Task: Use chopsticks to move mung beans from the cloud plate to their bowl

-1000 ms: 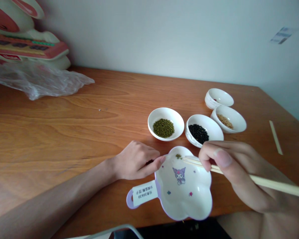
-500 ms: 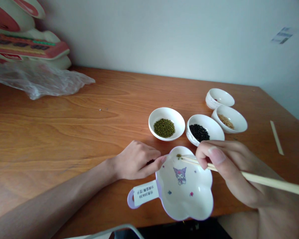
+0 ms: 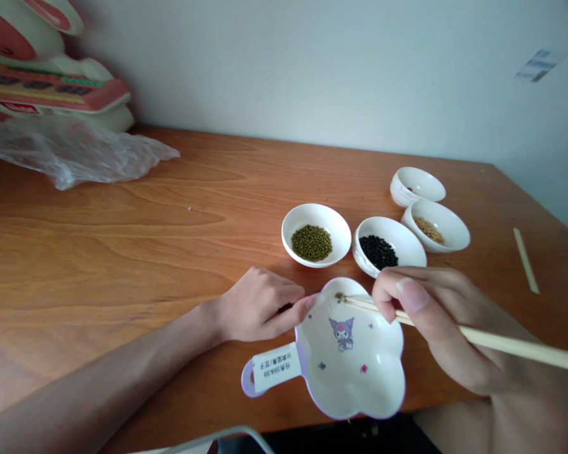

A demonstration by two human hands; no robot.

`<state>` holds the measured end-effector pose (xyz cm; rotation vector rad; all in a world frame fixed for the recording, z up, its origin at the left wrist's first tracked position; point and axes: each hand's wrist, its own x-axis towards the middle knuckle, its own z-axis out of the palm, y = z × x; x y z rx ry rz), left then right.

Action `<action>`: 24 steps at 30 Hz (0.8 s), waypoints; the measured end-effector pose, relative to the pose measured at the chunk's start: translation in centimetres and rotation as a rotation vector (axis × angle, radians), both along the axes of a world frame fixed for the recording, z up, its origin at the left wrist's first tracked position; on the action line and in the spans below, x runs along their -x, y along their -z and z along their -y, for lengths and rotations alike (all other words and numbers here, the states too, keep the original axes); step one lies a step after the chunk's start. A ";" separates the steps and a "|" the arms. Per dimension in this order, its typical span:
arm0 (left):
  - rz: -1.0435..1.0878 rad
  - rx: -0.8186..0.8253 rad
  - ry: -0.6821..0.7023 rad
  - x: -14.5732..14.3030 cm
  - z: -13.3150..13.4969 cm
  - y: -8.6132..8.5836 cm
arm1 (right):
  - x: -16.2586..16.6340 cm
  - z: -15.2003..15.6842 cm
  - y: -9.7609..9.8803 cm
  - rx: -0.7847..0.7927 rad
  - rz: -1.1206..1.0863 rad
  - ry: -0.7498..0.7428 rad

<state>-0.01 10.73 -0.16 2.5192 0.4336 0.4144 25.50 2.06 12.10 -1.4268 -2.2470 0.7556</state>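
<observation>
Right hand (image 3: 435,321), lower right of frame: fingers (image 3: 409,296) pinch chopsticks (image 3: 478,340), tips at green beans (image 3: 339,296) on flower-shaped dish (image 3: 355,384). Left hand (image 3: 258,306), fingers loosely curled, touches the dish's left rim.

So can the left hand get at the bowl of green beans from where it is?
Probably yes: the left hand rests on bare table just before the bowl of green beans, nothing between.

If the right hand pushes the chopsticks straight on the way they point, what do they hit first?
Probably the few green beans at the tips of the chopsticks, then the far rim of the flower dish; depth is unclear.
</observation>
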 end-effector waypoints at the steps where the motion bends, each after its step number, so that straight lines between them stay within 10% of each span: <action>1: -0.001 0.000 0.001 0.0 0.0 0.0 | 0.0 0.0 -0.1 0.001 0.005 0.003; 24: 0.002 -0.006 -0.002 0.0 0.0 0.2 | -1.3 0.1 1.4 0.056 -0.031 0.044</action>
